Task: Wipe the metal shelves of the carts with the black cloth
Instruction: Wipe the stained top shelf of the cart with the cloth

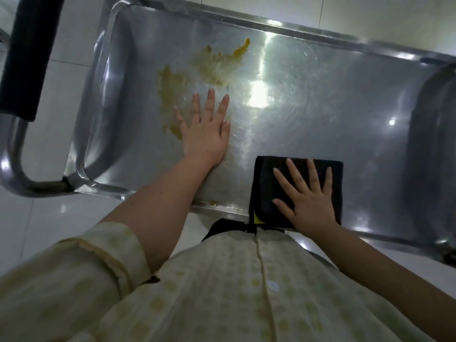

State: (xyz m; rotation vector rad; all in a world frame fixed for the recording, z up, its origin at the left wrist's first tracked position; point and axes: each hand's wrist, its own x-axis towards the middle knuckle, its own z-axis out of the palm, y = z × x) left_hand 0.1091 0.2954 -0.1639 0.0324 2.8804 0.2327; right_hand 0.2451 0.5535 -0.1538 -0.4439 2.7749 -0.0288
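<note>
The cart's top metal shelf fills the view, shiny and scratched. A yellow-green smear spreads over its left half, with a small bit at the near rim. My left hand lies flat on the shelf with straight, spread fingers, at the smear's right edge. A folded black cloth with a yellow tag lies at the near rim, right of centre. My right hand presses flat on the cloth, fingers spread.
The cart's curved metal handle with a black grip stands at the left. A raised rim runs round the shelf. White tiled floor surrounds the cart. My pale dotted shirt fills the bottom of the view.
</note>
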